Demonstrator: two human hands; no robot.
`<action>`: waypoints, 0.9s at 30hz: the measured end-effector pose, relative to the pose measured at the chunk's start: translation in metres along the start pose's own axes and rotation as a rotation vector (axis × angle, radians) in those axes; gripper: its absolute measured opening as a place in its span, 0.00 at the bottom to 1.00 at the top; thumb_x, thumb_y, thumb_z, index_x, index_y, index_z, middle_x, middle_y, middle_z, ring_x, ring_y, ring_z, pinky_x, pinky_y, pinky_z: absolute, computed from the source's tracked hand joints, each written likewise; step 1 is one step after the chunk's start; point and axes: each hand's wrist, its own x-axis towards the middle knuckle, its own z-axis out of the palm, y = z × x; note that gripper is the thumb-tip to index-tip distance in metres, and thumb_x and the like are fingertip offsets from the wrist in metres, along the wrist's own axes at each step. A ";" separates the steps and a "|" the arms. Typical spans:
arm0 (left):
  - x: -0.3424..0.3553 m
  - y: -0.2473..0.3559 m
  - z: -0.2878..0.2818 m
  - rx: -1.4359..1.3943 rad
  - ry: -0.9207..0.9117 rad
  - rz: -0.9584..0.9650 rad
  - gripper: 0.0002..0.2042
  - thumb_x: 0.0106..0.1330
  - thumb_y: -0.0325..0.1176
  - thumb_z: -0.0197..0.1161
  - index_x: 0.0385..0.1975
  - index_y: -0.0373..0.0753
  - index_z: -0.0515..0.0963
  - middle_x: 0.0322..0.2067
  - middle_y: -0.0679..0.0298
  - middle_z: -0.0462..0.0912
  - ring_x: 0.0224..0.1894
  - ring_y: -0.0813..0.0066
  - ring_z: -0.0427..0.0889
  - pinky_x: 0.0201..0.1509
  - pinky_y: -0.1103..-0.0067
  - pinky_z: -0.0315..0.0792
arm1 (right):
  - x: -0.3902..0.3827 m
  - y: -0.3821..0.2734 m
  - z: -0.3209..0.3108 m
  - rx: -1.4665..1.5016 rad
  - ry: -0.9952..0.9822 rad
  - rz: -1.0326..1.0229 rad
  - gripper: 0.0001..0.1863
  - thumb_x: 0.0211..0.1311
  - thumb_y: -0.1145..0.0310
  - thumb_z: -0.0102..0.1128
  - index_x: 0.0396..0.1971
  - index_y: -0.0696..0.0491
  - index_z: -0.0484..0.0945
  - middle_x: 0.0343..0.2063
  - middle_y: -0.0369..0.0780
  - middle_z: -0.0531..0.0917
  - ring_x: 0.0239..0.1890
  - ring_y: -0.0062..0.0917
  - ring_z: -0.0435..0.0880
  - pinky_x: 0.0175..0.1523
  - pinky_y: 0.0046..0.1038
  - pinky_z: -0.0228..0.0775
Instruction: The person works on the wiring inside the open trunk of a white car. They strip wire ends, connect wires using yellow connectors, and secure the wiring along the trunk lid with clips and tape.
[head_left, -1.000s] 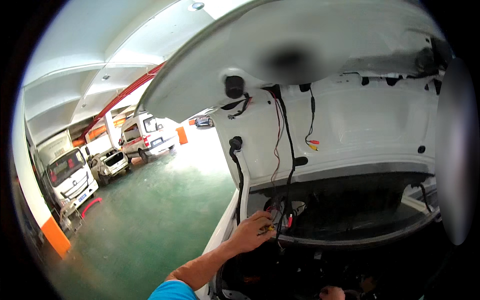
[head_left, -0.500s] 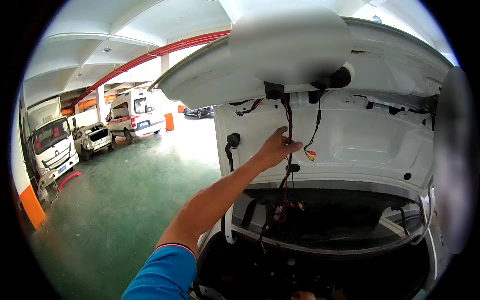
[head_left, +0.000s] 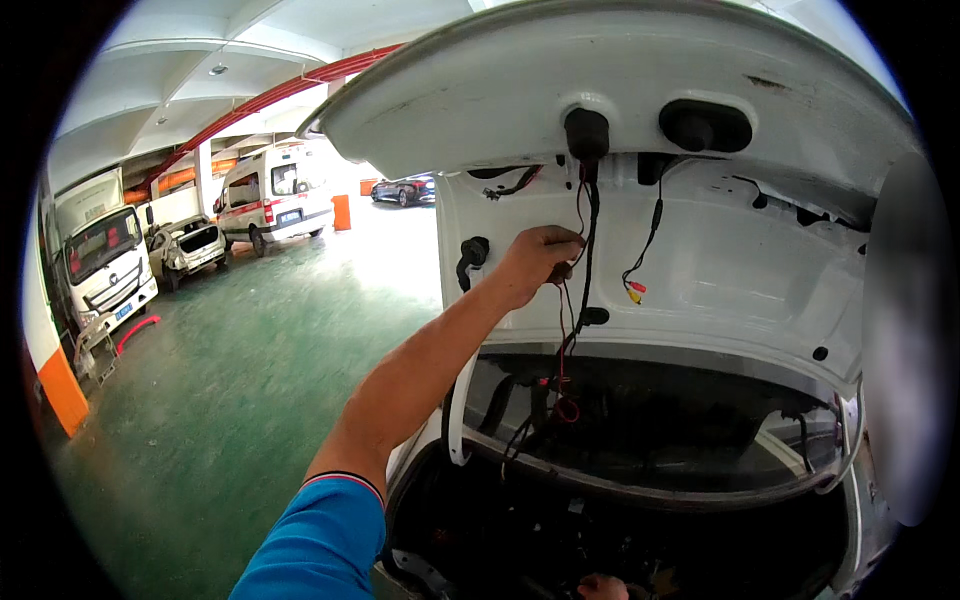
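Note:
My left hand [head_left: 540, 258] is raised against the inside of a white boot lid [head_left: 735, 250], pinching thin red and dark wires [head_left: 566, 312] beside a thicker black cable [head_left: 590, 235]. A short lead with red and yellow plugs [head_left: 636, 288] dangles to the right. Looped red wire [head_left: 566, 408] hangs lower, in front of the dark rear glass [head_left: 680, 410]. My right hand [head_left: 603, 588] shows only at the bottom edge, fingers curled, over the dark boot opening; what it holds is hidden.
A green garage floor [head_left: 230, 390] stretches to the left, with a white truck [head_left: 105, 260], a damaged car [head_left: 188, 250], a white van [head_left: 265, 210] and a dark car [head_left: 403, 192] parked along it. An orange-and-white pillar [head_left: 62, 395] stands at far left; red pipes [head_left: 270, 95] run overhead.
My left hand has risen from the wires low by the glass to higher on the lid, now pinching the thin wires left of the black cable. The view has shifted too.

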 end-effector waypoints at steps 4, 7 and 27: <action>-0.020 0.018 0.008 -0.045 -0.013 -0.061 0.13 0.70 0.36 0.60 0.48 0.34 0.78 0.32 0.67 0.78 0.24 0.81 0.70 0.25 0.83 0.62 | 0.002 -0.007 -0.003 0.040 -0.008 0.042 0.22 0.61 0.55 0.61 0.49 0.54 0.80 0.43 0.53 0.83 0.47 0.50 0.80 0.52 0.46 0.73; -0.029 0.024 -0.004 0.077 0.055 0.022 0.12 0.70 0.37 0.60 0.43 0.34 0.80 0.27 0.68 0.76 0.22 0.82 0.68 0.25 0.83 0.61 | -0.001 -0.019 -0.018 0.035 -0.093 0.064 0.21 0.63 0.55 0.59 0.50 0.53 0.80 0.46 0.52 0.82 0.50 0.49 0.78 0.53 0.46 0.73; 0.037 0.021 0.023 0.271 0.207 0.086 0.09 0.66 0.31 0.62 0.33 0.28 0.80 0.23 0.60 0.81 0.24 0.73 0.80 0.26 0.77 0.72 | -0.008 -0.026 -0.020 0.075 -0.040 0.006 0.21 0.62 0.56 0.60 0.50 0.54 0.79 0.43 0.52 0.83 0.46 0.49 0.80 0.49 0.47 0.74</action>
